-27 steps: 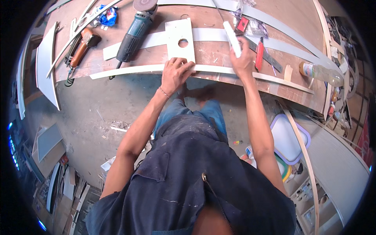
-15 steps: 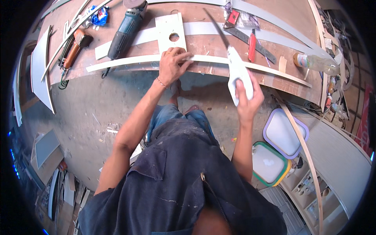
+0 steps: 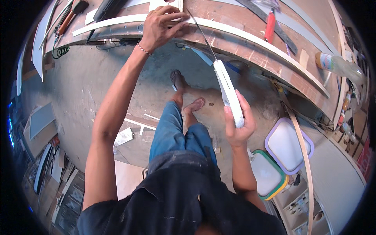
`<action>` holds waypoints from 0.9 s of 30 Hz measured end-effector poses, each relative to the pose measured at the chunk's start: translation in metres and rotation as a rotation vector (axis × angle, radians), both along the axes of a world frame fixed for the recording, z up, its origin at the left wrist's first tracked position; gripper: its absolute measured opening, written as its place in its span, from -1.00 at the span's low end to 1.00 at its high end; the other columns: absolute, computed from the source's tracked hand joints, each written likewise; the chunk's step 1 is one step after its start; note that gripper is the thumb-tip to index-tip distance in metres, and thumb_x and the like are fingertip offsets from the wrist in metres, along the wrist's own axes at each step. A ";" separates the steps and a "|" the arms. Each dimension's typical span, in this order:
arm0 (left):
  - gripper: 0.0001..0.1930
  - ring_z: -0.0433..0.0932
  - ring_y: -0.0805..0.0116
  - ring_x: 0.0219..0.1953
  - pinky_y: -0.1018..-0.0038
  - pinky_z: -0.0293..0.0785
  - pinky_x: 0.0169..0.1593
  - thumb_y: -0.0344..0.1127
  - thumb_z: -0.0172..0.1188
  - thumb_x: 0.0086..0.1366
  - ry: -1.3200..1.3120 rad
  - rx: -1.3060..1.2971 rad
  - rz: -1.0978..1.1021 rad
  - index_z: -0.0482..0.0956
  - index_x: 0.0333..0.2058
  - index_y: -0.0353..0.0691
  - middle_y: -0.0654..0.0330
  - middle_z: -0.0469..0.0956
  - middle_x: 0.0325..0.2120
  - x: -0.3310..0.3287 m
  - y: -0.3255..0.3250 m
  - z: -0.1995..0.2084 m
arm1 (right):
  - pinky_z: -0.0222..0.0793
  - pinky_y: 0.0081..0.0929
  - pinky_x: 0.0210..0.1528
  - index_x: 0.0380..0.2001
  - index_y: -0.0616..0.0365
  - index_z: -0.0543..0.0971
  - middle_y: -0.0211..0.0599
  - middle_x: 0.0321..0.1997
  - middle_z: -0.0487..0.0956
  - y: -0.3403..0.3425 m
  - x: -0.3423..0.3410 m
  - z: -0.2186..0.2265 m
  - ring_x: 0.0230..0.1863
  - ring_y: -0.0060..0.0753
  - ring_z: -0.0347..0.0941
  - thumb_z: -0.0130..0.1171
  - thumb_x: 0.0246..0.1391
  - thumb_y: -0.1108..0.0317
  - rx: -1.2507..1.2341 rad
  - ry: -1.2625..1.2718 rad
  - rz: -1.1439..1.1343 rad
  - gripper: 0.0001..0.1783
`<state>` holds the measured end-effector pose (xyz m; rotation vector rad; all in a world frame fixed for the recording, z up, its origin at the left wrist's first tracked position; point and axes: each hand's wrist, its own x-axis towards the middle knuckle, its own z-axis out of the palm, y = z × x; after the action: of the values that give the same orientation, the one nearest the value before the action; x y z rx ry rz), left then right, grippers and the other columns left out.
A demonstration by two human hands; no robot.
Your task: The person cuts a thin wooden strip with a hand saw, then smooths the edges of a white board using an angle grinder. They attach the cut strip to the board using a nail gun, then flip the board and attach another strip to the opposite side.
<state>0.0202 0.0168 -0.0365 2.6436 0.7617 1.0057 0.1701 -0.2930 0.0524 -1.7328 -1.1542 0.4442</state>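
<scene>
My left hand [image 3: 161, 28] grips a long, narrow white strip [image 3: 235, 34] lying along the near edge of the workbench, its fingers and thumb pointing right. In my right hand [image 3: 241, 121] is a hand saw [image 3: 229, 94] with a white handle and a thin dark blade, held low in front of the bench. The blade slants up and left, its far end crossing the strip just right of my left fingertips. Whether the teeth touch the strip I cannot tell. Behind my left hand, a pale board [image 3: 156, 4] shows only in part.
On the brown workbench [image 3: 250, 56] lie a red utility knife [image 3: 270, 26], a dark metal ruler [image 3: 285, 36], a plastic bottle [image 3: 340, 67], an orange-handled tool [image 3: 67, 21] and part of a power grinder [image 3: 107, 8]. Rimmed trays [image 3: 288, 145] and a long thin strip [image 3: 302, 156] stand at right.
My right hand has drawn the saw down toward me and turned it, bringing the blade across the strip. My left hand stays on the strip. The head view has shifted, showing more floor.
</scene>
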 end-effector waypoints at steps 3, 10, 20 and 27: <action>-0.75 0.58 0.22 -0.21 0.31 0.46 -0.09 -0.13 0.33 0.14 0.056 0.024 0.002 0.73 -0.20 0.04 0.24 0.63 -0.25 0.003 -0.006 0.006 | 0.47 -0.58 -0.25 0.06 0.41 0.50 0.00 -0.22 0.66 -0.004 0.004 -0.010 -0.30 -0.43 0.62 0.27 0.00 0.50 0.003 0.017 0.024 -0.50; -0.73 0.53 0.24 -0.29 0.32 0.41 -0.17 -0.31 0.43 -0.02 -0.065 -0.080 -0.031 0.74 -0.26 -0.04 0.22 0.58 -0.37 0.007 -0.014 0.016 | 0.50 -0.56 -0.22 0.09 0.42 0.48 0.01 -0.20 0.66 -0.006 0.017 -0.019 -0.28 -0.42 0.63 0.24 0.02 0.51 -0.015 0.065 0.096 -0.49; -0.75 0.50 0.28 -0.31 0.38 0.43 -0.20 -0.33 0.44 -0.01 -0.030 -0.045 -0.028 0.75 -0.27 -0.06 0.23 0.56 -0.39 0.007 -0.011 0.020 | 0.50 -0.58 -0.24 0.12 0.42 0.45 -0.03 -0.26 0.67 -0.001 0.033 -0.028 -0.28 -0.48 0.62 0.23 0.05 0.51 0.017 0.137 0.175 -0.48; -0.76 0.52 0.27 -0.29 0.36 0.43 -0.19 -0.32 0.43 0.00 -0.065 -0.020 -0.034 0.75 -0.27 -0.07 0.23 0.56 -0.37 0.012 -0.011 0.016 | 0.41 -0.49 0.03 0.08 0.41 0.48 0.02 -0.03 0.60 -0.005 0.046 -0.025 -0.06 -0.35 0.55 0.18 0.03 0.46 -0.140 0.150 0.150 -0.50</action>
<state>0.0322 0.0057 -0.0205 2.5847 0.7065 1.0640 0.2157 -0.2977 0.0276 -1.7058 -1.1721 0.7499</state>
